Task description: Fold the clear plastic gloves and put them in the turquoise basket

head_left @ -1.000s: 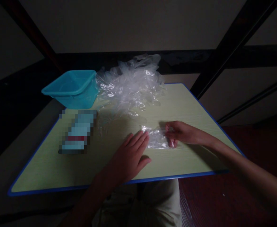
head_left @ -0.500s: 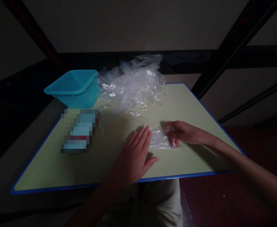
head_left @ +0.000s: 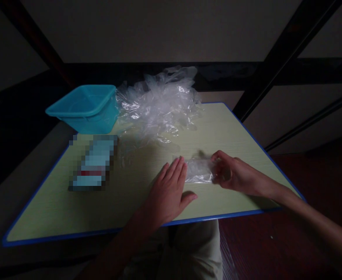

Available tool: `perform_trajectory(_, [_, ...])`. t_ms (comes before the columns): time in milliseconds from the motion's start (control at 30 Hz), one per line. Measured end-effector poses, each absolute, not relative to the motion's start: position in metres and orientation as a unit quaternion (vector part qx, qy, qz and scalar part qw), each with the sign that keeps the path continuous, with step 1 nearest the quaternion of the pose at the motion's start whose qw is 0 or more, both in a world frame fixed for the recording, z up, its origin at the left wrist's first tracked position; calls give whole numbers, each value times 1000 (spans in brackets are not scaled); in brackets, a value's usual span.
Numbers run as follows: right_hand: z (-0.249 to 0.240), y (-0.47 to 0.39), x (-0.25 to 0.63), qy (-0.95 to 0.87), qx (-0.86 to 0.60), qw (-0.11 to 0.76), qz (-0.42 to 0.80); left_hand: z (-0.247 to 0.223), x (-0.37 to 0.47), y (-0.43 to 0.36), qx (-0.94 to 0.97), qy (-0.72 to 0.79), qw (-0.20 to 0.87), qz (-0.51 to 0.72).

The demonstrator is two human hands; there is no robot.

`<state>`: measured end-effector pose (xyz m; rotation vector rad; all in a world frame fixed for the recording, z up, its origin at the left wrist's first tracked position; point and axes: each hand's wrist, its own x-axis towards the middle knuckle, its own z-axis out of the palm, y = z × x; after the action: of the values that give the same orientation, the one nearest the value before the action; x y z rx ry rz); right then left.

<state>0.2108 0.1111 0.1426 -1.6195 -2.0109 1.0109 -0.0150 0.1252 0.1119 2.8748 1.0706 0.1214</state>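
Note:
A folded piece of clear plastic, apparently a disposable glove (head_left: pixel 199 171), lies flat on the table in front of me. My left hand (head_left: pixel 171 186) rests on its left end, palm down, with the fingers stretched out and the thumb apart. At the opposite end, the curled fingers of my right hand (head_left: pixel 230 173) close on the plastic's edge; the fingertips are partly hidden. Farther back spreads a loose heap of clear plastic gloves (head_left: pixel 159 105), and some of its limp fingers trail forward on the tabletop.
A turquoise plastic basin (head_left: pixel 92 120) stands at the back left, touching the heap. Nearer me lies a pixelated phone-like slab (head_left: pixel 96 161). The pale table (head_left: pixel 71 217) has a blue rim, and a dark-framed wall rises behind it.
My right hand has turned and its fingers have loosened into a wider curl at the plastic's right end. The plastic looks flatter and smoother. My left hand stays in place.

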Motion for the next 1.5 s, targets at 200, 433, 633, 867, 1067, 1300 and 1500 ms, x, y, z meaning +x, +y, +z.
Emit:
perform_trajectory(200, [141, 96, 226, -688, -574, 233, 377, 111, -15, 125, 936, 348, 37, 44])
perform_trajectory(433, [143, 92, 231, -660, -578, 265, 399, 107, -15, 125, 936, 346, 29, 62])
perform_trajectory(633, [141, 89, 233, -676, -557, 324, 357, 109, -15, 125, 937, 345, 25, 39])
perform_trajectory(867, [140, 81, 231, -683, -570, 310, 336, 107, -16, 125, 937, 345, 25, 55])
perform_trajectory(1067, [131, 80, 224, -707, -618, 246, 241, 108, -16, 125, 936, 345, 33, 66])
perform_trajectory(1300, [128, 81, 223, -743, -576, 267, 212, 107, -15, 125, 936, 346, 28, 61])
perform_trajectory(1500, [122, 79, 229, -735, -574, 304, 197, 107, -16, 125, 936, 344, 30, 67])
